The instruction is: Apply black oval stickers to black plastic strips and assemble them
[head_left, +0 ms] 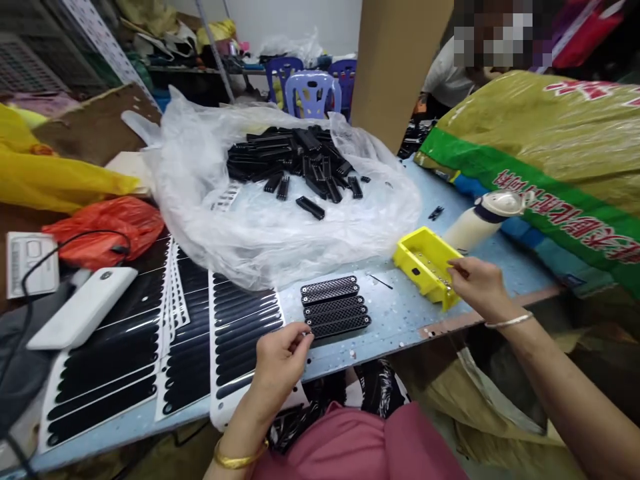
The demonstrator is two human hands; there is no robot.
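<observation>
Several black strips with a cross-hatched texture lie side by side on the blue table, small round metal-looking dots at their ends. By the lower left corner of the nearest strip is my left hand, thumb and forefinger pinched; what they hold, if anything, is too small to make out. My right hand hovers at the right rim of a yellow plastic bin, its fingertips pressed together. Small shiny metal pieces lie in that bin. Whatever the right fingers pinch is hidden. A thin dark rod rests between strips and bin.
A heap of black plastic parts sits on a clear plastic sheet. Sheets of black strips and a white power bank lie left. A bottle and a large sack stand right. Behind is another person.
</observation>
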